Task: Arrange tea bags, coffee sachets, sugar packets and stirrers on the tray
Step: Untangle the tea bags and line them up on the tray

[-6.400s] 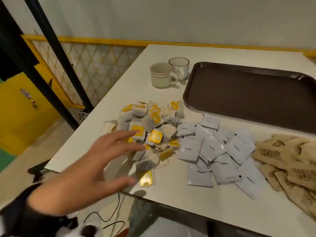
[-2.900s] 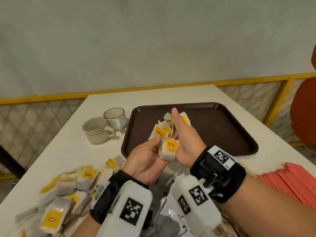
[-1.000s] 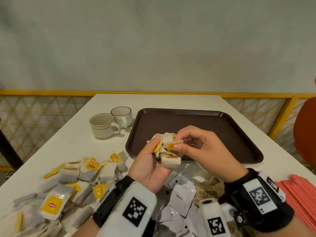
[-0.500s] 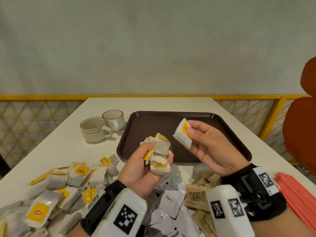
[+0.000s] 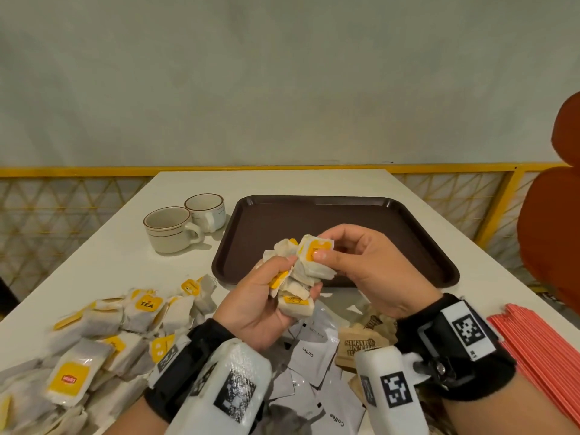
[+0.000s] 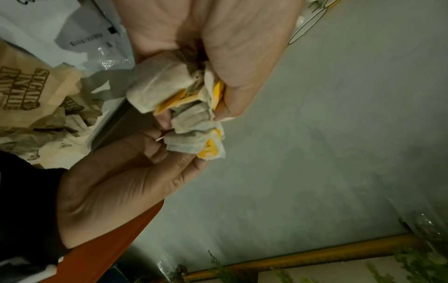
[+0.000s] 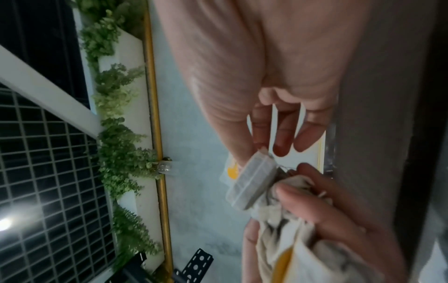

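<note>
The left hand [image 6: 206, 47] grips a bunch of tea bags [image 6: 179, 107], the right hand [image 6: 116, 183] touching them.

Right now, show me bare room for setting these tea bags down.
The brown tray shows bare floor beyond both hands. White table is free between the cups and the loose tea bags. Coffee sachets and sugar packets crowd the near edge.

tea bag tag [image 5: 147, 304]: "TEA"
coffee sachets [image 5: 309, 353]: "Coffee"
sugar packet [image 5: 359, 345]: "SUGAR IN THE RAW"
</note>
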`<action>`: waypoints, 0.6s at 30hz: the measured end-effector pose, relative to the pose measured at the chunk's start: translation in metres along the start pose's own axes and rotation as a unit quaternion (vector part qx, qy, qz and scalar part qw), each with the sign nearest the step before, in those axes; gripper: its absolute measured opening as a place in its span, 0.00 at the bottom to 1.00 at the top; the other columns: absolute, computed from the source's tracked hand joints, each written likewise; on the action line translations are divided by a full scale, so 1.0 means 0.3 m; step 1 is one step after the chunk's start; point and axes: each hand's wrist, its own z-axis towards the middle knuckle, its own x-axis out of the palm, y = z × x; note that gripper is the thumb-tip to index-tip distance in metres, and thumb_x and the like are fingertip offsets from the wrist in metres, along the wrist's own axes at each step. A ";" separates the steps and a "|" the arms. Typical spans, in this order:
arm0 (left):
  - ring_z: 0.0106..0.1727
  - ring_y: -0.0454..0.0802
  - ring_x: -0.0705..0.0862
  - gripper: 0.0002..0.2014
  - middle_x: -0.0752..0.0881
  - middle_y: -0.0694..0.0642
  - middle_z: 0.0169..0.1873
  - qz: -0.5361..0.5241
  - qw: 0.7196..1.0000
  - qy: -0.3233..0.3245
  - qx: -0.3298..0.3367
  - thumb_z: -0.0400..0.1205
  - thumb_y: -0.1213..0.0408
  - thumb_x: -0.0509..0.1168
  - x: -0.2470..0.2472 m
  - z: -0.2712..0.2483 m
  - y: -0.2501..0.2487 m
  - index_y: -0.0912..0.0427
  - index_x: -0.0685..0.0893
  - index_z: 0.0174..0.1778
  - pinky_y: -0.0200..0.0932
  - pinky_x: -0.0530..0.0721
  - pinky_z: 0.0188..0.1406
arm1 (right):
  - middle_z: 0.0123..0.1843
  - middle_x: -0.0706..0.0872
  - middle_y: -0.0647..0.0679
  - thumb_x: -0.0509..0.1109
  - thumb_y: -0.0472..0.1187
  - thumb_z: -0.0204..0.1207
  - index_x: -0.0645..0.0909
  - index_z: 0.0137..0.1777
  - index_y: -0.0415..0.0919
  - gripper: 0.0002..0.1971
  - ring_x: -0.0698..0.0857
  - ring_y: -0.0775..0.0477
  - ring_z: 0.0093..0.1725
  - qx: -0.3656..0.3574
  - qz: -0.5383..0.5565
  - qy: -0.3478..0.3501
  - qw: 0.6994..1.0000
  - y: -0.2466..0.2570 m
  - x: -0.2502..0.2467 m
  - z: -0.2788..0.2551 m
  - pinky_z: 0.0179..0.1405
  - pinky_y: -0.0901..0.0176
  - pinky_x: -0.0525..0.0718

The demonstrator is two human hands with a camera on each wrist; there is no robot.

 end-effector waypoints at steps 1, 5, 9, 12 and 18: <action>0.40 0.54 0.90 0.26 0.88 0.64 0.47 -0.003 1.000 0.000 0.002 0.70 0.68 0.68 -0.001 0.003 -0.002 0.64 0.79 0.66 0.48 0.90 0.37 | 0.45 0.89 0.42 0.77 0.37 0.63 0.85 0.47 0.36 0.12 0.86 0.47 0.45 -0.010 0.003 -0.010 1.000 0.000 0.005 0.000 0.48 0.57 0.87; 0.41 0.53 0.89 0.26 0.88 0.62 0.46 -0.011 1.000 -0.011 0.002 0.71 0.67 0.68 0.002 0.014 -0.015 0.62 0.78 0.68 0.47 0.90 0.37 | 0.46 0.89 0.43 0.74 0.32 0.69 0.82 0.55 0.41 0.14 0.88 0.47 0.46 -0.007 0.022 -0.009 1.000 0.009 0.019 0.012 0.44 0.59 0.87; 0.36 0.52 0.89 0.17 0.88 0.62 0.40 -0.020 0.999 -0.011 0.025 0.70 0.68 0.66 0.029 0.034 -0.052 0.65 0.82 0.55 0.47 0.90 0.38 | 0.45 0.90 0.47 0.72 0.30 0.74 0.84 0.52 0.41 0.09 0.88 0.52 0.44 -0.021 -0.066 0.039 0.997 0.070 0.051 0.067 0.41 0.63 0.85; 0.39 0.52 0.88 0.12 0.88 0.61 0.41 -0.023 0.998 -0.015 0.056 0.74 0.69 0.65 0.060 0.069 -0.108 0.65 0.82 0.53 0.49 0.89 0.43 | 0.38 0.88 0.52 0.71 0.29 0.75 0.83 0.45 0.41 0.07 0.84 0.57 0.36 -0.050 -0.118 0.057 0.990 0.133 0.072 0.140 0.34 0.67 0.81; 0.26 0.51 0.88 0.04 0.88 0.61 0.30 -0.056 0.995 -0.018 0.085 0.82 0.71 0.60 0.139 0.143 -0.212 0.65 0.80 0.47 0.48 0.88 0.36 | 0.32 0.87 0.55 0.68 0.29 0.78 0.78 0.44 0.43 0.08 0.84 0.59 0.33 -0.107 -0.062 0.011 0.992 0.231 0.053 0.227 0.31 0.68 0.81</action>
